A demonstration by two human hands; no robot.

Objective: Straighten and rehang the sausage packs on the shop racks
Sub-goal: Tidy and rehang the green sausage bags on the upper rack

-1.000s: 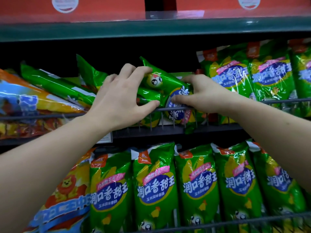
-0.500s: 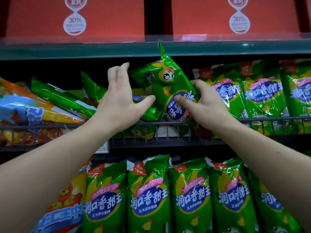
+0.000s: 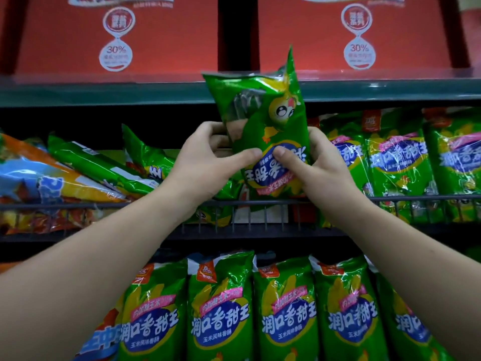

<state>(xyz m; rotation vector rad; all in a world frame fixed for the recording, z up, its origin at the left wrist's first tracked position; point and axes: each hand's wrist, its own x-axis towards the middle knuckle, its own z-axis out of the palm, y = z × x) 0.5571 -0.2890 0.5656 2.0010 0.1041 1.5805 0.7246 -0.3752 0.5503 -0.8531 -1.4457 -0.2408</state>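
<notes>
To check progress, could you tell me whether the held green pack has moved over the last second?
Yes: the green pack has risen from behind the wire rail, and its top now crosses the shelf edge above.

I read "30%" on the white labels of both red boxes. The lower green packs say "润口香甜王", "玉米风味香肠" and, on a pink band, "内加甜玉米". The upside-down pack repeats that name.

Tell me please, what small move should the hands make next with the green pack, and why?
Probably turn the green pack top to bottom. The left hand and right hand both pinch it above the wire rail, and its print is upside down, while the neighbouring packs at the right stand with print upright.
</notes>
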